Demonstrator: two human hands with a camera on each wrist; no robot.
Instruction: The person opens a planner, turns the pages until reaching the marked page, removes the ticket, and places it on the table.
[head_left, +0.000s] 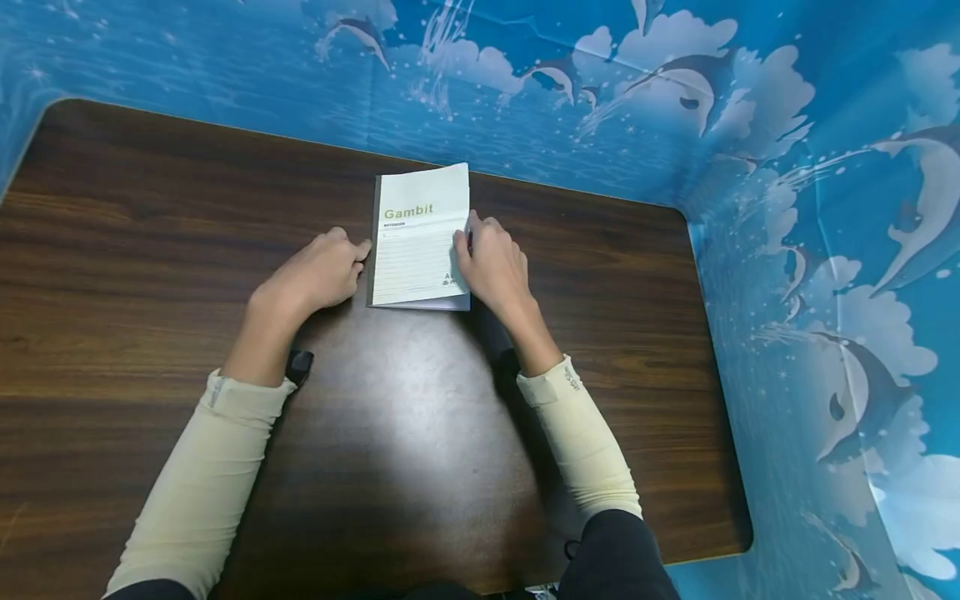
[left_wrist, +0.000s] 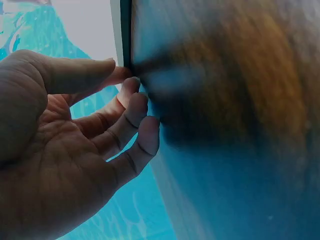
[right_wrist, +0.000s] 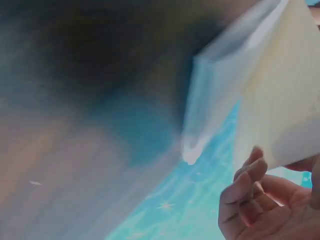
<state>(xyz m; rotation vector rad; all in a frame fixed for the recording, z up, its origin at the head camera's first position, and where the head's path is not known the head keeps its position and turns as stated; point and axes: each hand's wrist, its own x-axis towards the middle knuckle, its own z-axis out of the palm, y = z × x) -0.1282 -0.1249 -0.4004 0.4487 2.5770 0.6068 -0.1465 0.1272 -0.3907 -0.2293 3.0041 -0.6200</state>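
Observation:
A notebook (head_left: 412,262) with a pale cover marked "Gambit" and a dark spine lies near the table's far edge. Its front cover is lifted at the right side; in the right wrist view the raised cover (right_wrist: 282,90) stands apart from the page block (right_wrist: 217,95). My right hand (head_left: 495,262) pinches the cover's right edge between thumb and fingers. At the spine, my left hand (head_left: 318,271) touches the notebook with its fingertips. The left wrist view shows the left fingers (left_wrist: 142,132) loosely bent, with the index tip against the spine.
The notebook rests on a dark wood-grain table (head_left: 150,250) with rounded corners. A blue curtain (head_left: 480,92) printed with dolphins hangs behind the table and along its right side. A dark band (head_left: 299,367) sits at the left wrist.

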